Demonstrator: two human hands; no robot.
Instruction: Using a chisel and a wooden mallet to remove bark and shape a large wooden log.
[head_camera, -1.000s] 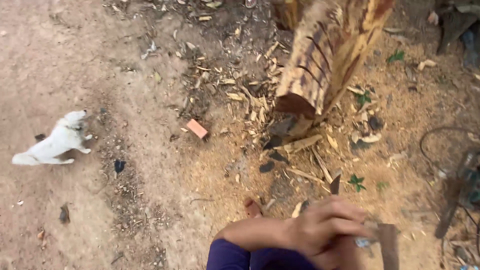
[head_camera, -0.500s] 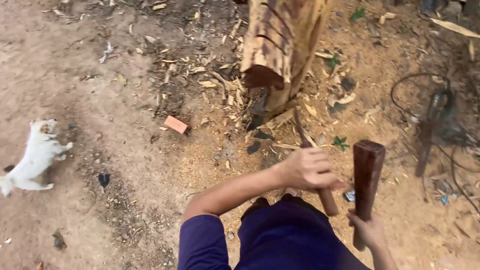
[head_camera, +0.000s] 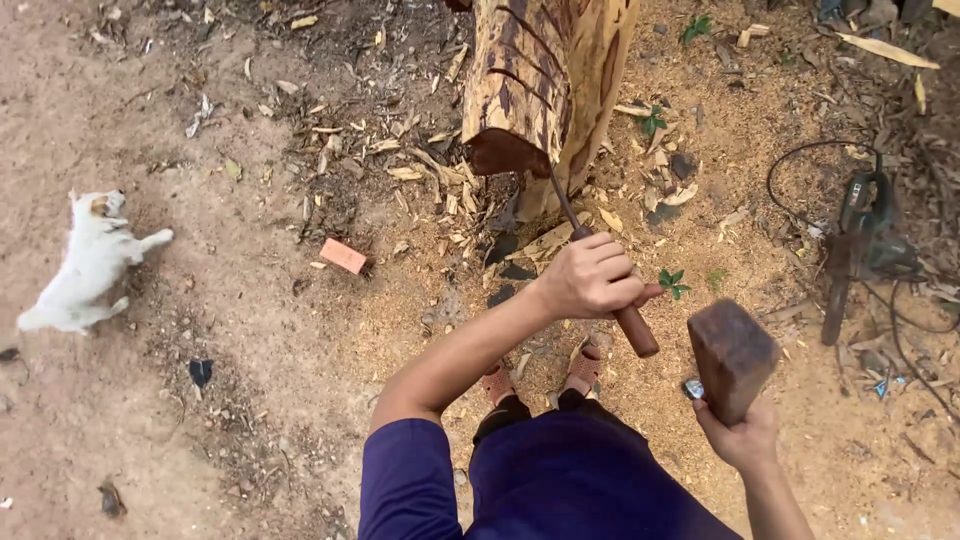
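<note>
Right hand (head_camera: 742, 437) clenched on wooden mallet (head_camera: 732, 357), head raised near the chisel butt for striking. Left hand (head_camera: 592, 277) grasps chisel (head_camera: 600, 270), blade angled up into the carved log (head_camera: 545, 90) standing in chips. Dog (head_camera: 85, 262) lies far left, power tool (head_camera: 862, 235) right.

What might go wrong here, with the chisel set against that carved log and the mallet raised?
The left hand grips the chisel just below where the mallet in the right hand would land, so a miss could hit fingers. The feet wear open sandals; flying chips could hurt. The dog lies near.
</note>
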